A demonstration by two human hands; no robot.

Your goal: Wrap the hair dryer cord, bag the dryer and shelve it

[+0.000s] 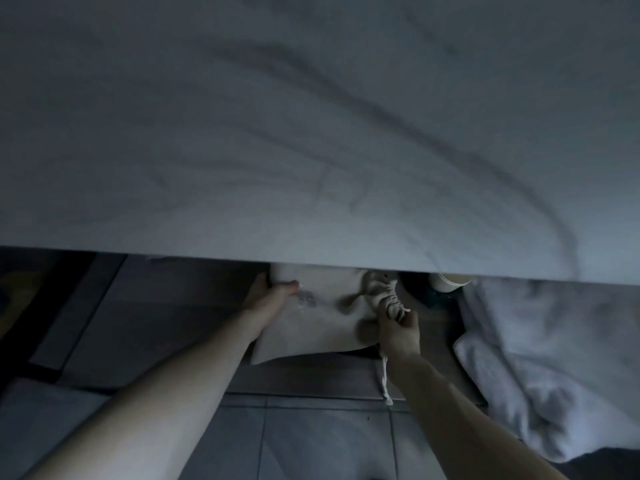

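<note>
Bag (322,320), cloth, drawstring; held below white bedding (311,133), far edge hidden. Left hand (272,297) clamped on corner, right hand (398,329) closed around gathered neck. Print illegible; dryer unseen.

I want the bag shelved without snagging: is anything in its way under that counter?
A pale cup and dark object sit right of the bag, which both hands hold. The counter hides the space beyond.

Matt cloth bag (322,317), twisted cord drawstring (385,379), rumpled cloth sheet (311,133), smooth tiled floor (311,438)
</note>
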